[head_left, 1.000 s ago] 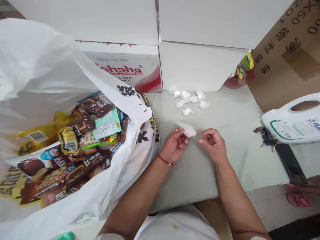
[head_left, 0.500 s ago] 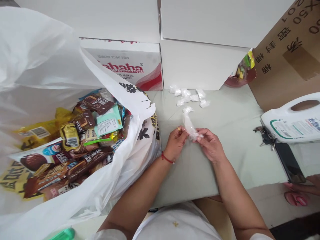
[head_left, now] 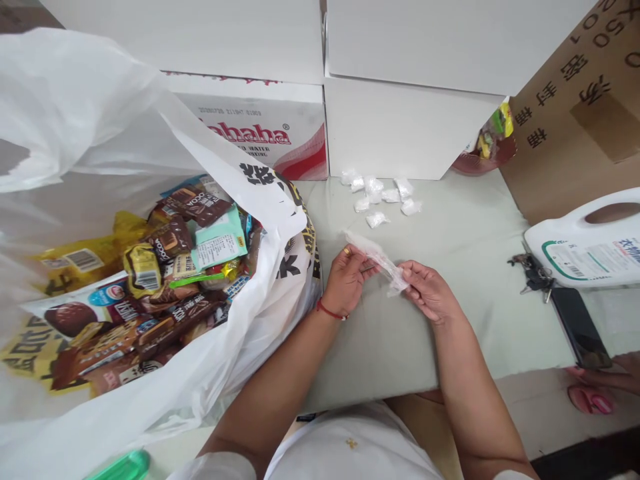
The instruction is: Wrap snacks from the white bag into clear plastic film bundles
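Observation:
A crumpled strip of clear plastic film (head_left: 377, 257) stretches between my two hands above the table. My left hand (head_left: 350, 277) pinches it near its upper left part; a red cord bracelet is on that wrist. My right hand (head_left: 427, 290) grips its lower right end between thumb and fingers. Beyond the hands, several small white plastic-wrapped bundles (head_left: 373, 188) lie in a loose group, and one bundle (head_left: 377, 219) sits nearest the film.
At the left stands a large white bag (head_left: 240, 327) with wrapped snacks (head_left: 187, 247). Boxes (head_left: 390, 127) line the back. To the right are a white jug (head_left: 590, 240), keys (head_left: 533, 273), a phone (head_left: 580, 327) and a reddish bowl (head_left: 485, 160). Part of another person shows at lower right.
The film has turned from nearly upright to a slant, its upper end swinging left. My hands have moved slightly apart, my right hand to the right.

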Available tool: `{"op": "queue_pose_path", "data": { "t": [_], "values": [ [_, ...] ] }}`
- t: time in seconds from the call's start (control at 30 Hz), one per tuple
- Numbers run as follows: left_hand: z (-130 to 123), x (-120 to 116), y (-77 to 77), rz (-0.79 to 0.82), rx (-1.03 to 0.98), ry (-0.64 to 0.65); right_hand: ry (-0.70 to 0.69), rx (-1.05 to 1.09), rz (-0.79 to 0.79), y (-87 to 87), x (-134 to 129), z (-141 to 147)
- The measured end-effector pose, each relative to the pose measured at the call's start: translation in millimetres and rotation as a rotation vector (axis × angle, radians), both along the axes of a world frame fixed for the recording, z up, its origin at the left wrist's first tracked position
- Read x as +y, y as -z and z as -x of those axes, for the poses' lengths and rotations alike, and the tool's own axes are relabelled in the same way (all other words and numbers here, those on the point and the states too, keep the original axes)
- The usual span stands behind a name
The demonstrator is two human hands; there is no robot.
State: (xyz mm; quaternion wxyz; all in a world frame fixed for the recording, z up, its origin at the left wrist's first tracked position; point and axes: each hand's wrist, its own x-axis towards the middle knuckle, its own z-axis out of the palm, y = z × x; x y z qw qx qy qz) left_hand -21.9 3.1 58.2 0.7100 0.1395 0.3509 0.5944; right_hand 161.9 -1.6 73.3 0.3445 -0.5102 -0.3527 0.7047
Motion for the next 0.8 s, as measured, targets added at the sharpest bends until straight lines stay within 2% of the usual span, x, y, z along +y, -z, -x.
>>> {"op": "queue_pose_path", "data": {
  "t": [0.17,0.2,0.27,0.37,0.43,0.53,0.63,0.73,0.8],
  "values": [
    [7.4,7.5,-1.1,0.038,-0.024,-0.099,-0.205,-0.016,-0.044,-0.3,-6.9,-16.6],
    [8.5,8.7,-1.3,0.043,-0.024,-0.129,-0.198,-0.011,-0.052,0.3,-8.4,-19.3],
    [9.4,10.5,-1.9,0.035,-0.026,-0.151,-0.098,0.032,-0.105,1.6,-9.9,-20.3],
    [7.4,11.3,-2.3,0.006,-0.034,-0.086,0.062,0.133,-0.212,1.6,-8.1,-10.0],
    [5.8,11.1,-1.7,-0.003,-0.029,-0.065,0.05,0.124,-0.235,-0.3,-6.9,-0.4],
    [6.4,11.1,0.6,-0.01,0.004,-0.092,-0.039,-0.03,-0.179,-3.9,-13.5,4.2],
    [9.0,11.5,3.3,-0.011,0.041,-0.098,-0.015,-0.174,-0.07,-4.6,-32.5,-9.4],
    [8.7,11.3,3.8,-0.018,0.079,-0.1,0.107,-0.341,-0.047,-4.2,-51.5,-28.2],
    [6.1,10.4,2.6,-0.039,0.11,-0.096,0.282,-0.553,-0.219,-6.4,-57.1,-31.0]
  ]
}}
